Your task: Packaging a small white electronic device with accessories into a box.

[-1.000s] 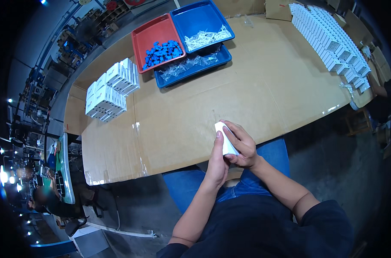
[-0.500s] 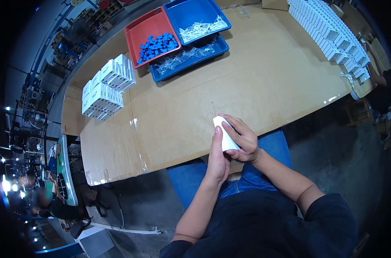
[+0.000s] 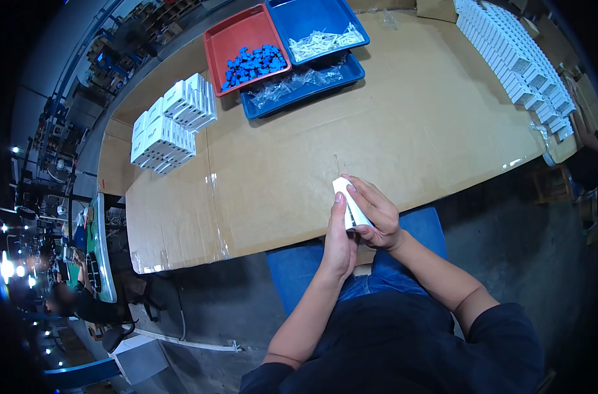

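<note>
A small white box (image 3: pixel 352 209) is held between my two hands, just over the near edge of the cardboard-covered table (image 3: pixel 279 177). My left hand (image 3: pixel 339 240) grips its left side, the thumb lying along the face. My right hand (image 3: pixel 378 213) wraps round the right side with bent fingers. Dark marks show near the box's lower end, too small to make out. The fingers hide much of its sides.
Stacked white boxes (image 3: pixel 164 134) stand at the left, and many more boxes (image 3: pixel 519 65) at the far right. Toward the back are a red tray (image 3: pixel 220 39) with blue pieces (image 3: pixel 254 65), a blue tray (image 3: pixel 312 20) with white pieces (image 3: pixel 325 43), and a lower blue tray (image 3: pixel 266 111) holding clear plastic.
The white box has turned slightly in my hands, so dark marks now show near its lower end. The whole view has shifted a little; both hands keep their hold.
</note>
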`<state>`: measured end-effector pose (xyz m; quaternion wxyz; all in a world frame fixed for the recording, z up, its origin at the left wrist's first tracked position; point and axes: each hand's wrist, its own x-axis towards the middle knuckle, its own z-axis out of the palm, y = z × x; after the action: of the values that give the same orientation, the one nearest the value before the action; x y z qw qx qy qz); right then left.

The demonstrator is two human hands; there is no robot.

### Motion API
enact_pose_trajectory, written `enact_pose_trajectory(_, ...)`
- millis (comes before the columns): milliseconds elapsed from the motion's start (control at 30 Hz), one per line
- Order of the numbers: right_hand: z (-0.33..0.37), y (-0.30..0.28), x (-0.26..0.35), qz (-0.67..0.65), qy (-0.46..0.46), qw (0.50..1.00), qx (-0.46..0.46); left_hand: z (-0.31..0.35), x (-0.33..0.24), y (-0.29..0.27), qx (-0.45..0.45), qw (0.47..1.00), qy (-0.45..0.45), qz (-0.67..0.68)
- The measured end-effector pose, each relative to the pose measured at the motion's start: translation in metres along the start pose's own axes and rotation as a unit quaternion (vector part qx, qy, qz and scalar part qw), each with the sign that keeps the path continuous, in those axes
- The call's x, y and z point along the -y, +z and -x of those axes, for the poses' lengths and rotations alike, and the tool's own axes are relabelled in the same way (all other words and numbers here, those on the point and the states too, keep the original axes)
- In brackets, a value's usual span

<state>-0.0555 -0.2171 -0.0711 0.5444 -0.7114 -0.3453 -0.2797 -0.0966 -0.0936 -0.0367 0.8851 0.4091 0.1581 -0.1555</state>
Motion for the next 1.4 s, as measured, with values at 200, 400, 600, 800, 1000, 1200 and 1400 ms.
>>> enact_pose_trajectory(200,-0.006,-0.008,-0.009,-0.043,0.051,0.995,0.071,0.0,-0.011,0.003,0.004,1.0,0.0,0.023)
enact_pose_trajectory(400,-0.008,-0.003,0.015,-0.11,0.227,0.966,0.059,-0.007,-0.011,-0.001,-0.019,0.973,0.157,-0.171)
enact_pose_trajectory(600,0.0,0.005,0.027,-0.142,0.273,0.947,0.091,-0.016,-0.005,-0.008,-0.018,0.941,0.258,-0.216)
enact_pose_trajectory(800,-0.004,0.01,0.021,-0.032,0.129,0.99,0.053,-0.025,0.001,-0.009,0.006,0.922,0.321,-0.218)
enact_pose_trajectory(1000,-0.001,0.005,0.013,-0.026,0.111,0.993,0.039,-0.025,0.004,-0.003,0.014,0.927,0.305,-0.218)
enact_pose_trajectory(1200,0.01,0.013,0.016,-0.092,0.148,0.985,0.003,-0.023,0.01,-0.003,-0.016,0.92,0.318,-0.229)
enact_pose_trajectory(1400,0.004,0.011,0.025,-0.146,0.208,0.967,0.027,-0.028,0.006,-0.009,-0.013,0.923,0.33,-0.2)
